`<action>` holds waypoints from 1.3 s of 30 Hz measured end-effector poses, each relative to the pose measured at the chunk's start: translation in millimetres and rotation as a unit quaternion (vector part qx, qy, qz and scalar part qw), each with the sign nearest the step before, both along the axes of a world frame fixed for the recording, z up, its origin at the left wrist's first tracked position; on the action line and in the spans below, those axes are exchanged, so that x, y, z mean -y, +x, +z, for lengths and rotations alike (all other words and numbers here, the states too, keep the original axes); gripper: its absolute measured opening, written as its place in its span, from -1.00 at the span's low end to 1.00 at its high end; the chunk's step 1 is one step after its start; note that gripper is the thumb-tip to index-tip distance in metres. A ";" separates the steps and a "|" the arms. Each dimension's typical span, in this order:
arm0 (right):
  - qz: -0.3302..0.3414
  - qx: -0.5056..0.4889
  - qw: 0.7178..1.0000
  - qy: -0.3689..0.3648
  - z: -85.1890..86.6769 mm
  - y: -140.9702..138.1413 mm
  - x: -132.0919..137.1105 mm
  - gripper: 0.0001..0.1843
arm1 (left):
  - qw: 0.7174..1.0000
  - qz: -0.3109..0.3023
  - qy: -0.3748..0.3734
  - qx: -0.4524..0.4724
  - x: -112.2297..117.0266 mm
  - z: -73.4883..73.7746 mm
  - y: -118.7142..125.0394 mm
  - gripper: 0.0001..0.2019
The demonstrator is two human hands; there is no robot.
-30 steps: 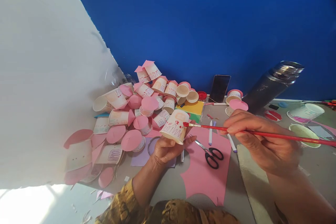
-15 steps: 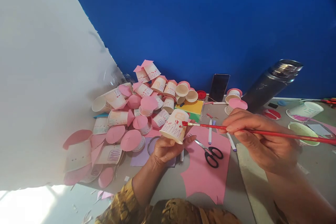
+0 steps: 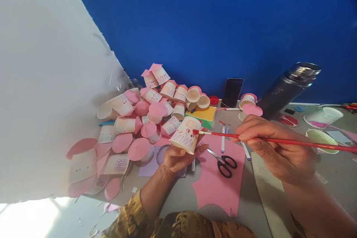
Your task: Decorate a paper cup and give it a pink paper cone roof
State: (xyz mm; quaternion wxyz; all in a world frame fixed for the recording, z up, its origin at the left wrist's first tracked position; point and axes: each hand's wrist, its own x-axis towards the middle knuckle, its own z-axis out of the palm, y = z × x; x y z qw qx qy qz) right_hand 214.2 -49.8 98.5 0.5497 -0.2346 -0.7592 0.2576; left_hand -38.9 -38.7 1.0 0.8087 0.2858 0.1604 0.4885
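A tilted paper cup (image 3: 184, 135) is held from below by my left hand (image 3: 176, 160), its fingers closed around it. The cup bears purple zigzag lines, an orange mark and red dabs. My right hand (image 3: 275, 145) pinches a long red paintbrush (image 3: 223, 134) near its middle. The brush's red-loaded tip meets the cup's side beside the red dabs. Beneath lies a cut sheet of pink paper (image 3: 217, 189), with black-handled scissors (image 3: 226, 166) resting on it.
Left of my hands is a heap of decorated cups with pink paper tops (image 3: 139, 148). A phone (image 3: 232, 92) leans against the blue wall. A dark steel flask (image 3: 287, 85) stands at the right, near a cup of pale green liquid (image 3: 322, 139). Markers (image 3: 223, 141) lie between.
The brush tip has shifted very slightly left along the cup, with my right hand following. The cup and my left hand stay nearly in place.
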 end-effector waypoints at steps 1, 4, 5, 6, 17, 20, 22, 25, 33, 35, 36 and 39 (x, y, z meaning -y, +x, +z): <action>0.002 0.002 1.000 -0.003 0.1 -0.4 -0.2 -0.81 | 1.000 0.000 0.000 -0.001 0.2 1.2 0.5 -0.35; -0.001 0.003 1.000 -0.005 -0.1 -0.5 -0.3 -0.82 | 1.000 0.000 0.002 -0.007 0.5 2.5 1.4 -0.34; -0.004 -0.001 1.000 -0.003 -0.2 -0.2 -0.2 -0.82 | 1.000 0.001 0.001 -0.007 0.4 2.3 1.5 -0.34; -0.006 -0.005 1.000 0.000 -0.2 0.0 -0.1 -0.82 | 1.000 0.001 0.001 -0.006 0.3 2.0 1.6 -0.33; -0.005 0.001 1.000 -0.001 3.7 0.6 0.8 -0.82 | 1.000 0.001 0.005 -0.015 1.1 3.1 4.3 -0.36; -0.005 -0.001 1.000 -0.002 2.8 0.6 1.0 -0.82 | 1.000 -0.005 0.009 -0.015 0.3 1.5 3.6 -0.36; 0.001 0.007 1.000 -0.004 2.6 0.6 0.9 -0.82 | 1.000 -0.005 0.010 -0.014 -0.7 0.0 2.7 -0.31; 0.003 0.012 1.000 -0.003 3.2 1.4 0.9 -0.81 | 1.000 -0.004 0.012 -0.016 -1.5 -2.4 1.2 -0.35; -0.010 0.009 1.000 -0.001 4.9 2.3 1.6 -0.83 | 1.000 -0.006 0.008 -0.009 -0.9 -2.5 0.9 -0.29; -0.008 0.017 1.000 -0.002 4.9 2.5 1.6 -0.84 | 1.000 0.001 0.008 -0.011 -0.8 -2.0 0.9 -0.24; -0.011 0.018 1.000 -0.001 5.1 3.1 1.5 -0.83 | 1.000 0.003 0.007 -0.010 -0.7 -1.8 0.8 -0.24; -0.026 0.008 1.000 0.002 5.9 5.8 1.0 -0.82 | 1.000 0.006 0.008 -0.002 -0.1 -1.1 0.7 -0.23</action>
